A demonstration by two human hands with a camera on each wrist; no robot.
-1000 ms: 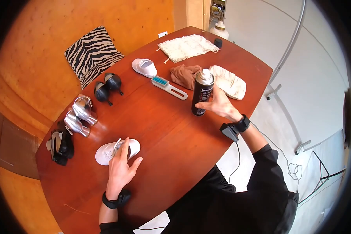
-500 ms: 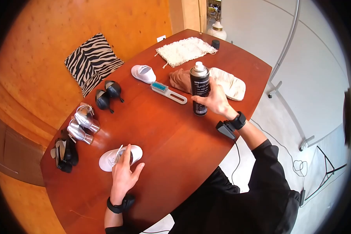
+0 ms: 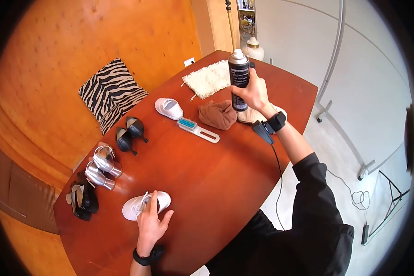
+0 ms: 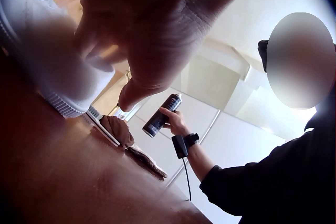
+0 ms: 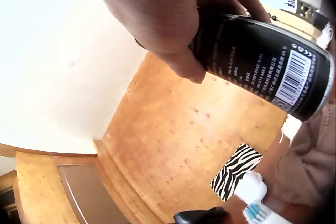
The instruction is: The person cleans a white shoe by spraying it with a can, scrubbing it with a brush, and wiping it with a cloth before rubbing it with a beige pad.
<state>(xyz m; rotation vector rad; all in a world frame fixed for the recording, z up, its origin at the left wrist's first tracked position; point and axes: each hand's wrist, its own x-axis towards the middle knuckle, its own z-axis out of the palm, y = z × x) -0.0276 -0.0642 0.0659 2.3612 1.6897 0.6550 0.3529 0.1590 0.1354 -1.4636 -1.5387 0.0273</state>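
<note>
My right hand (image 3: pixel 256 94) grips a black spray can (image 3: pixel 239 83) with a white nozzle, thumb on its near side. The can is upright and, in the left wrist view, raised well above the table; its barcode faces the right wrist camera. At the near left, my left hand (image 3: pixel 152 225) rests at a small white lace-up shoe (image 3: pixel 133 208). Its index finger lies straight across the shoe's opening and the thumb stands apart; the other fingers are mostly hidden. A second white shoe (image 3: pixel 169 109) sits further back, beside a white brush (image 3: pixel 198 130) with teal bristles.
A crumpled brown cloth (image 3: pixel 217 115) and a cream padded piece (image 3: pixel 248 116) lie below the can. Behind is a shaggy cream cloth (image 3: pixel 207 80). Along the left edge stand black heels (image 3: pixel 134 128), silver heels (image 3: pixel 105 161) and black shoes (image 3: pixel 83 198). A cable hangs from the right wrist.
My right hand has lifted the spray can up and back from beside the brown cloth to above the cream piece. The left hand stays at the white shoe; the head view has tilted up.
</note>
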